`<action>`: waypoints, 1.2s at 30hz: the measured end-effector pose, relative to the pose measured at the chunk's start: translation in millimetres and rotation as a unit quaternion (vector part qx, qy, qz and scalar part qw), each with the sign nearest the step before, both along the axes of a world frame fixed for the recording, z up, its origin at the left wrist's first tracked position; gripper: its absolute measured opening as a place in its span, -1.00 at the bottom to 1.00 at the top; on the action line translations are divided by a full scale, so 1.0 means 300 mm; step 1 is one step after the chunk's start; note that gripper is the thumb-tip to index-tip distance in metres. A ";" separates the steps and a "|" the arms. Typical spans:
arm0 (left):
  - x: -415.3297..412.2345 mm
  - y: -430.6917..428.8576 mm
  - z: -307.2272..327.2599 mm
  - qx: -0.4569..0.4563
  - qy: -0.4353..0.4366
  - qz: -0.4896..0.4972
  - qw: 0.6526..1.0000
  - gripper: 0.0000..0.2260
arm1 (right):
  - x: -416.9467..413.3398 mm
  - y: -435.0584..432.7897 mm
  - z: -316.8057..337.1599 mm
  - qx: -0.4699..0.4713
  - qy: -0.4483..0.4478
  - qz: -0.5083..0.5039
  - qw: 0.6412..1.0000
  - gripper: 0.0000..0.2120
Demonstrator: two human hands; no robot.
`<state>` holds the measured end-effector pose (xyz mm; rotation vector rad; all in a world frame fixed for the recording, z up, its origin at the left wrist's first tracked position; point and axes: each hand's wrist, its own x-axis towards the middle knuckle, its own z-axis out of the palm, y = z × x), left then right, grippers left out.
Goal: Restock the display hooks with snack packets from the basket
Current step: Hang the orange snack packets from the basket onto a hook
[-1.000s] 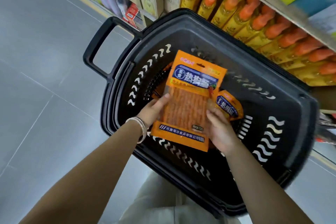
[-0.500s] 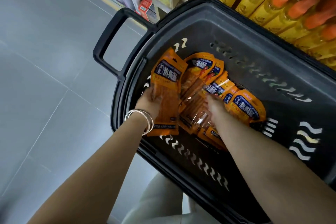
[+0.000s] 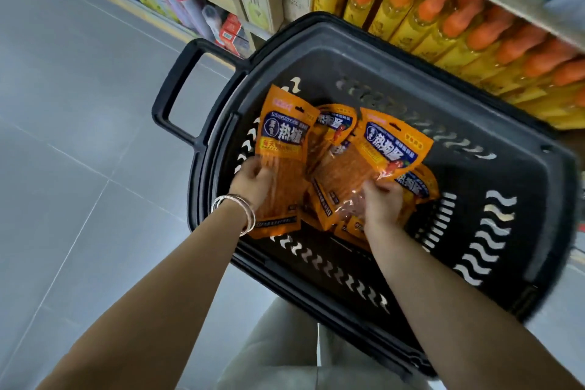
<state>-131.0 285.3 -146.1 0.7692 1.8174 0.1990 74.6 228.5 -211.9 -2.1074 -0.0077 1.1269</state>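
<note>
Both hands closed on orange snack packets inside the black basket (image 3: 395,73).

The left packet (image 3: 283,142) stands upright by the basket's left wall, the left hand (image 3: 253,182) curled round its side. The right packet (image 3: 391,142) tilts over the pile of packets (image 3: 332,133), its clear lower part pinched by the right hand (image 3: 381,204). Orange-capped bottles (image 3: 443,19) line the shelf beyond.

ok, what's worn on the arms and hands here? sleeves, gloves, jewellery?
No gloves on the left hand or right hand, and no sleeves in view on either forearm. Thin silver bangles circle the left wrist; the right wrist wears nothing.
</note>
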 end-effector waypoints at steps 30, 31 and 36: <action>0.963 -0.677 1.076 0.416 -0.203 -0.146 0.874 -0.68 | 0.885 -1.038 1.180 0.270 -0.303 -0.045 0.913 -0.56; 1.000 -0.689 1.130 0.424 -0.215 -0.152 0.867 -0.65 | 0.925 -1.055 1.230 0.279 -0.329 -0.044 0.901 -0.57; 1.158 -0.676 1.352 0.504 -0.231 -0.224 0.801 -0.79 | 1.100 -1.065 1.461 0.320 -0.439 -0.027 0.839 -0.66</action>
